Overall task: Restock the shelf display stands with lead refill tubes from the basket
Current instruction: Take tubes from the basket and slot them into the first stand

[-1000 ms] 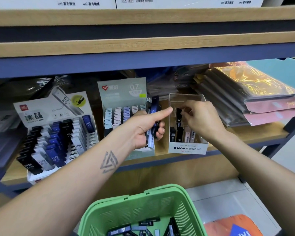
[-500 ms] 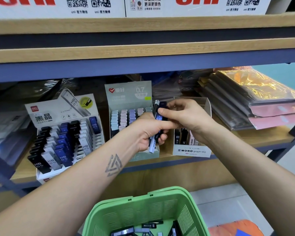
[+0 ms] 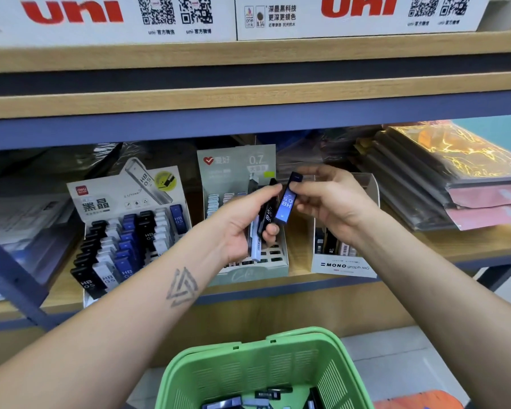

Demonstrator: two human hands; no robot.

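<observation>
Hands meet in front of the middle shelf, above the green basket (image 3: 257,376), which sits low and central, we judge so that stock can be drawn from it without stepping away. Our left hand (image 3: 242,222) is curled round a small bundle of lead refill tubes (image 3: 263,219), serving as a ready magazine. Our right hand (image 3: 331,202) pinches a single blue HB 0.5 tube (image 3: 285,203) between thumb and fingertips, label facing us, presumably to read the grade before choosing a slot. The matching blue, black and white tubes stand in the tiered stand (image 3: 130,231) at left; the 0.7 stand (image 3: 242,208) lies directly behind the hands and the MONO box (image 3: 345,265) just right. More tubes remain in the basket, though we cannot count them from this angle.
</observation>
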